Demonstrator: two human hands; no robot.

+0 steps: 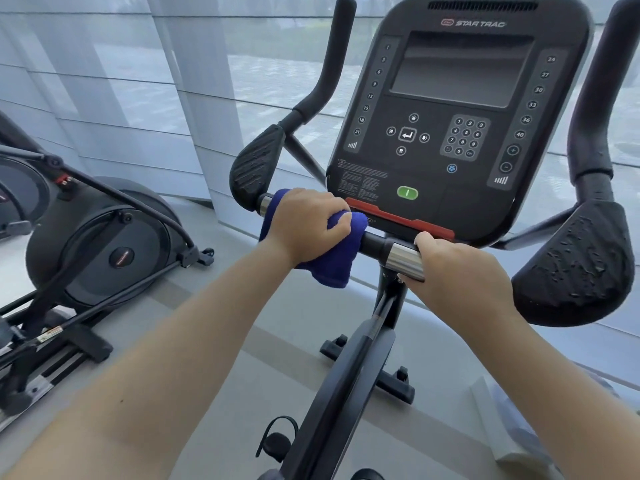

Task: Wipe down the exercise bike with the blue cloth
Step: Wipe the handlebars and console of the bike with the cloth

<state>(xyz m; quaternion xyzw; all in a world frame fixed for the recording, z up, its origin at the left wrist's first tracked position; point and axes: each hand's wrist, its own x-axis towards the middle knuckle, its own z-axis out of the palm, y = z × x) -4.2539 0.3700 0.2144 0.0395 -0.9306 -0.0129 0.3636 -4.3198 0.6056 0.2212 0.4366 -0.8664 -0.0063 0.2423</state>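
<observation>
The black exercise bike [360, 358] stands right in front of me, its console [460, 109] with a dark screen above the handlebar [375, 242]. A blue cloth [332, 268] is wrapped over the left part of the handlebar. My left hand [304, 223] grips the cloth around the bar. My right hand [460, 271] grips the bar's silver sensor section [403, 259] just right of the stem. Padded elbow rests sit at the left [254, 166] and right [571, 265].
Another black fitness machine [100, 244] stands on the floor to the left. Windows with sheer blinds [138, 81] run behind the bikes. A pedal with a strap [277, 441] shows low in the middle. A pale sill or ledge [509, 431] lies at the lower right.
</observation>
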